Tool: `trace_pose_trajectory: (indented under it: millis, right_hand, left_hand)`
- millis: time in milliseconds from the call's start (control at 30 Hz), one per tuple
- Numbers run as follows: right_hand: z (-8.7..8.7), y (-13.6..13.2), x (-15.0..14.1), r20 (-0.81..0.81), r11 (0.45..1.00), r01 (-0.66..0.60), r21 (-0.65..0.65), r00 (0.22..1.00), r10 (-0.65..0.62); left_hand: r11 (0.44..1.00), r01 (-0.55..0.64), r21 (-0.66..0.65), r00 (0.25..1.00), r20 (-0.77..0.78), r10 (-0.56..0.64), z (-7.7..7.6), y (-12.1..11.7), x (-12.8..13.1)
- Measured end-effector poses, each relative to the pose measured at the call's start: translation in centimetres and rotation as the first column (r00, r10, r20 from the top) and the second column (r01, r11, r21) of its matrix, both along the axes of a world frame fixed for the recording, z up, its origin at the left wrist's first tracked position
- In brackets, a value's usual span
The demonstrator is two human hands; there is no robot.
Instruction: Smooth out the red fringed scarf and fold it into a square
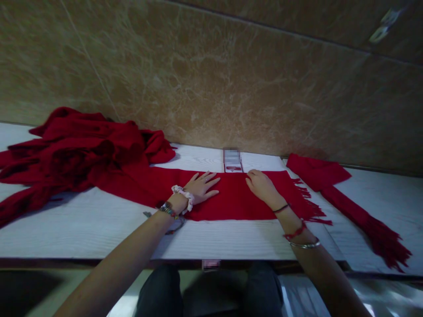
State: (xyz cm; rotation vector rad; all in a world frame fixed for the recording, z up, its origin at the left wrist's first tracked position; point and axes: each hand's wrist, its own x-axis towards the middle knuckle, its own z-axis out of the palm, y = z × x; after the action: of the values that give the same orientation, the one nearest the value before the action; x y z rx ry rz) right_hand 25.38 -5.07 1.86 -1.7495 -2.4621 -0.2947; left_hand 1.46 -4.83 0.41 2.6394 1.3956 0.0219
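A red scarf (231, 202) is spread flat across the white table (247, 242), its fringe (312, 207) pointing right. My left hand (201, 187) lies palm down on the cloth with its fingers spread. Near the scarf's far edge, the fingers of my right hand (262, 187) are curled in and closed on the fabric. Toward the left, the scarf runs up to a heap of red scarves (99, 152); where it ends among them is hidden. Just beyond the far edge, between my hands, a small card or packet (232, 159) sticks out.
Another red fringed scarf (350, 209) lies folded over on the right. A brown marbled wall (211, 79) rises behind the table. Beside my left wrist rests a dark cord (176, 226). My legs (161, 290) are below the table's near edge.
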Motion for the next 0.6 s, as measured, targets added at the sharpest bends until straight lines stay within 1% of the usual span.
trace_pose_trajectory:
  millis: [67,133,233,333,400,433,500,567,600]
  right_hand:
    - [-0.4,-0.4,-0.3,-0.001,1.0,-0.016,0.0,1.0,0.016]
    - [-0.9,-0.7,-0.3,0.019,1.0,-0.013,-0.028,1.0,0.013]
    - [-1.5,-0.9,0.8,0.052,0.996,0.041,-0.078,0.998,-0.037]
    - [-1.4,-1.3,2.1,0.027,0.987,0.125,-0.098,0.992,-0.123]
    - [-1.1,-2.0,1.9,-0.036,0.986,0.137,-0.094,0.989,-0.141]
    - [-0.9,-2.4,1.4,-0.077,0.99,0.108,-0.087,0.99,-0.115]
    - [-0.9,-3.5,-0.2,-0.146,0.996,-0.02,-0.081,0.989,0.008]
    - [-1.2,-4.6,-1.8,-0.164,0.981,-0.162,-0.106,0.976,0.144]
    - [-1.4,-5.1,-2.5,-0.158,0.97,-0.21,-0.124,0.969,0.19]
  left_hand:
    - [1.0,-0.01,0.002,1.0,-0.013,0.01,0.1,-0.2,0.1]
    - [0.999,-0.041,0.009,0.999,-0.034,0.041,0.2,-0.3,0.2]
    - [0.992,-0.124,0.028,0.989,-0.073,0.126,0.3,-0.4,0.3]
    - [0.983,-0.175,0.058,0.98,-0.089,0.18,0.3,-0.5,0.3]
    - [0.982,-0.174,0.068,0.979,-0.091,0.18,0.2,-0.5,0.3]
    - [0.983,-0.169,0.07,0.98,-0.093,0.175,0.2,-0.5,0.3]
    - [0.985,-0.157,0.076,0.982,-0.094,0.163,0.1,-0.5,0.3]
    - [0.986,-0.145,0.082,0.984,-0.091,0.152,0.0,-0.5,0.4]
    - [0.986,-0.141,0.087,0.985,-0.088,0.149,0.0,-0.5,0.4]
